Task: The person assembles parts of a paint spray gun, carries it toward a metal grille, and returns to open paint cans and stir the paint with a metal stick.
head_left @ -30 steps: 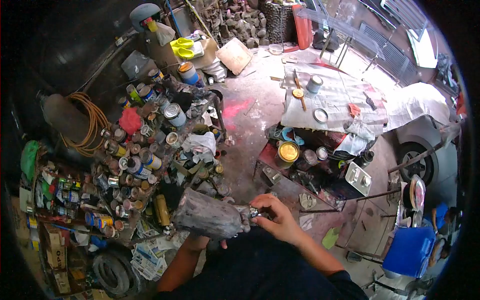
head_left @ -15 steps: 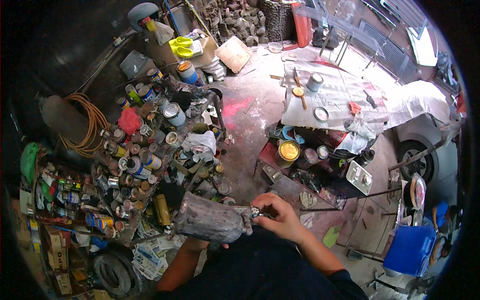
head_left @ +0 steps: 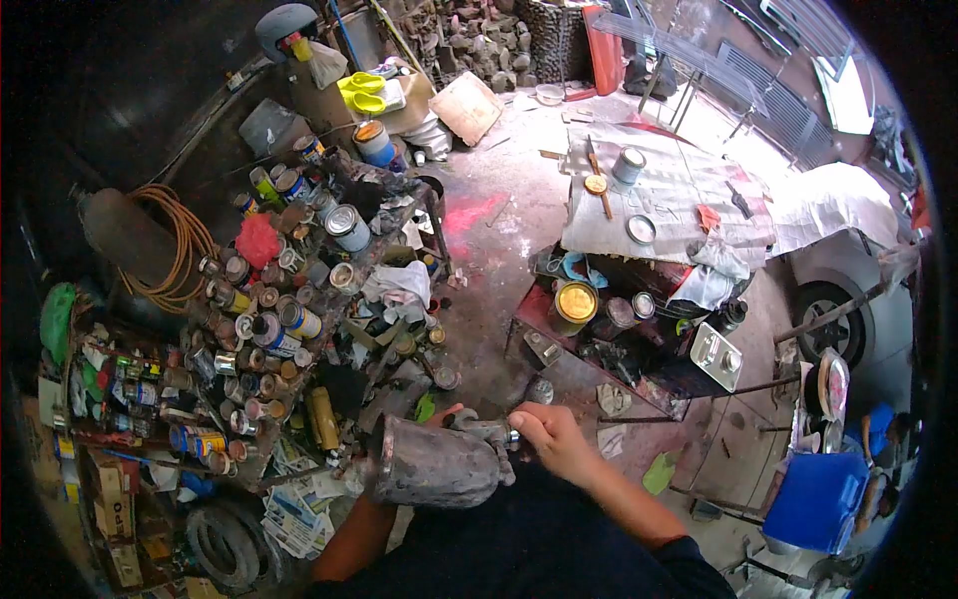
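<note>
A grimy grey paint spray gun [head_left: 434,464] with a large cup lies tilted nearly sideways in front of my body, the cup toward the left. My left hand [head_left: 446,414] supports it from behind; a fingertip shows above the cup and the rest is hidden. My right hand [head_left: 559,439] closes its thumb and fingers at the metal fitting on the gun's right end. Just beyond that hand is a small round metal object [head_left: 540,389].
Many paint cans [head_left: 346,228] and jars crowd the bench at left. A board-topped table [head_left: 669,200] stands ahead, with an opened yellow paint can [head_left: 575,303] below its near edge. A blue container [head_left: 818,499] and a car wheel [head_left: 833,314] are at right.
The spray gun has moved slightly right and down, toward my body, and turned a little. My right hand's fingers have curled closer around its end fitting. More of my left fingertips shows above it.
</note>
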{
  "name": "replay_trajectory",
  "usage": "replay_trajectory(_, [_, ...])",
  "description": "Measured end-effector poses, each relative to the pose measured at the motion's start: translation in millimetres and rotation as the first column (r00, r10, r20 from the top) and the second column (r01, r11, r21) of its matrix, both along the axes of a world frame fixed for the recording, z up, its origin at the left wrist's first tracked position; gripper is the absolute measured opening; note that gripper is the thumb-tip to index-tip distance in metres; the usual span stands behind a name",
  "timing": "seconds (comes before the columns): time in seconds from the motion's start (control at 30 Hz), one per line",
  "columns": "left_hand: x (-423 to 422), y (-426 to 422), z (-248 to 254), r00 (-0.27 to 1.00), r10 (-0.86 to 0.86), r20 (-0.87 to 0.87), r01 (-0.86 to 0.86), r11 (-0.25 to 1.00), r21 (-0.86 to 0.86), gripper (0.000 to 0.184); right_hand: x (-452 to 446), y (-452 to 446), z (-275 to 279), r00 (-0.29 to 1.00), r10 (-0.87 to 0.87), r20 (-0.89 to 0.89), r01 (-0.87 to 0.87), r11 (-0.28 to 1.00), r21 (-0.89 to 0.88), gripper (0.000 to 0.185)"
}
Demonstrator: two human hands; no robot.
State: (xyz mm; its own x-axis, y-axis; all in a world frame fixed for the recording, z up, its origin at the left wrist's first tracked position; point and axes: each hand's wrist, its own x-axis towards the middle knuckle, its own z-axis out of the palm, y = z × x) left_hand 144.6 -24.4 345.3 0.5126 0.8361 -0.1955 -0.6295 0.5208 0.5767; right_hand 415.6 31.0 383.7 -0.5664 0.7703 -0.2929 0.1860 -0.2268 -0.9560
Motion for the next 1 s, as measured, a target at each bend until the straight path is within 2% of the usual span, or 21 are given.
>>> replay_trajectory(0.03, [0.0, 0.1, 0.3, 1.000, 0.000, -0.008, 0.000, 1.000, 0.002, 0.080, 0.6, 0.6, -1.3, 1.000, 0.016, 0.012, -0.016, 1.000, 0.014, 0.026])
replay_trajectory(0.13, [0.1, 0.1, 2.6, 1.000, -0.004, -0.016, 0.004, 1.000, -0.003, 0.080, -10.7, -2.2, 13.9, 0.963, -0.195, -0.185, 0.156, 0.966, -0.206, 0.023])
replay_trajectory(0.23, [0.2, 0.3, 1.7, 1.000, -0.004, -0.016, 0.004, 1.000, -0.006, 0.080, -9.5, -2.9, -3.6, 0.926, -0.196, -0.323, 0.155, 0.976, -0.150, 0.022])
replay_trajectory(0.33, [-5.4, -2.1, -0.3, 1.000, 0.022, 0.004, -0.022, 1.000, -0.009, 0.079, -5.8, -4.6, 0.3, 0.911, -0.181, -0.370, 0.130, 0.979, -0.158, 0.023])
replay_trajectory(0.43, [-15.4, -8.0, -6.2, 0.996, 0.065, 0.064, -0.064, 0.998, -0.016, 0.079, -5.1, -5.5, 0.8, 0.904, -0.096, -0.417, 0.110, 0.994, 0.009, 0.027])
replay_trajectory(0.63, [-17.7, -8.6, -6.8, 0.996, 0.063, 0.063, -0.062, 0.998, -0.015, 0.078, -3.7, -6.0, -2.9, 0.931, -0.089, -0.355, 0.089, 0.996, -0.017, 0.029])
replay_trajectory(0.73, [-7.8, -0.2, 1.5, 1.000, 0.016, 0.014, -0.016, 1.000, -0.005, 0.078, -1.1, -3.5, 4.4, 0.961, -0.104, -0.256, 0.056, 0.981, -0.187, 0.022])
replay_trajectory(0.77, [-4.6, 1.3, 3.3, 1.000, 0.006, -0.002, -0.006, 1.000, -0.007, 0.078, -1.4, -3.7, 3.0, 0.966, -0.091, -0.242, 0.046, 0.982, -0.185, 0.022])
replay_trajectory(0.83, [-1.0, 4.0, 5.7, 1.000, -0.010, -0.020, 0.010, 1.000, -0.020, 0.078, -1.0, -0.5, -1.4, 0.974, -0.075, -0.214, 0.040, 0.985, -0.165, 0.023])
replay_trajectory(0.93, [0.5, 6.0, 2.7, 1.000, -0.014, -0.022, 0.013, 0.999, -0.052, 0.077, -0.6, -5.5, -8.7, 0.989, -0.054, -0.135, 0.049, 0.998, -0.039, 0.030])
replay_trajectory(0.97, [-0.6, 6.2, 1.6, 1.000, -0.013, -0.017, 0.012, 0.998, -0.062, 0.077, 1.8, -6.2, -9.9, 0.971, -0.011, -0.239, 0.006, 1.000, -0.021, 0.032])
replay_trajectory(1.0, [-1.3, 6.5, -0.7, 1.000, -0.012, -0.011, 0.011, 0.997, -0.072, 0.077, 2.8, -7.1, -9.3, 0.973, 0.019, -0.231, -0.003, 0.998, 0.070, 0.033])
